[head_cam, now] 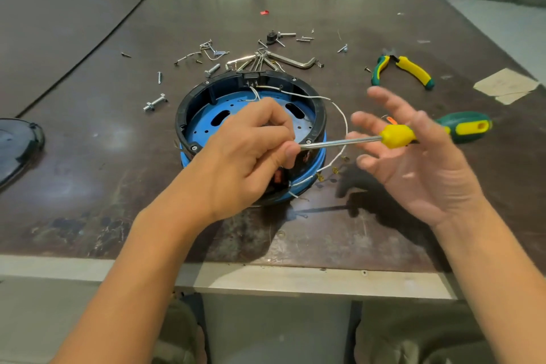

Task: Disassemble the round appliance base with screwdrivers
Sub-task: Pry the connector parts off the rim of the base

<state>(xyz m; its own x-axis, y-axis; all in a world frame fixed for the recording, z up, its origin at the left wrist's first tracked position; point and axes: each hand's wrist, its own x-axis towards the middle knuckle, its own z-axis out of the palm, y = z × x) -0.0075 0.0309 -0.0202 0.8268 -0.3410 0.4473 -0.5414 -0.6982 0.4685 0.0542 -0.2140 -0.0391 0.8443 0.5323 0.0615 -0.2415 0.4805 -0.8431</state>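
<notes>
Worktop (88,162): dark brown board, scuffed, with a pale strip along the near edge.
Round appliance base (204,120): sits near the middle of the worktop, open side up. It has a black outer ring with a blue perforated plate inside and a blue band round its lower wall.
White wires (344,120): run from a black block on the base's far rim, loop out over the right side and come back to the near wall.
Left hand (245,154): above the near half of the base, fingers curled, thumb and fingertips pinching the screwdriver's metal shaft at its tip end.
Screwdriver (396,136): held level above the worktop just right of the base, with the yellow and green handle pointing to the right edge.
Right hand (413,159): right of the base, palm turned inward, fingers straight and spread wide. The handle crosses it, but no finger is curled round it.
Pliers (413,69): yellow and green grips, lying toward the far right, well apart from the base.
Hex keys (292,60): a bunch just beyond the base's far rim.
Screws and bolts (155,103): scattered behind and to the left of the base.
Black cover (17,145): at the left edge, partly out of view.
Paper scrap (505,84): by the right edge.
</notes>
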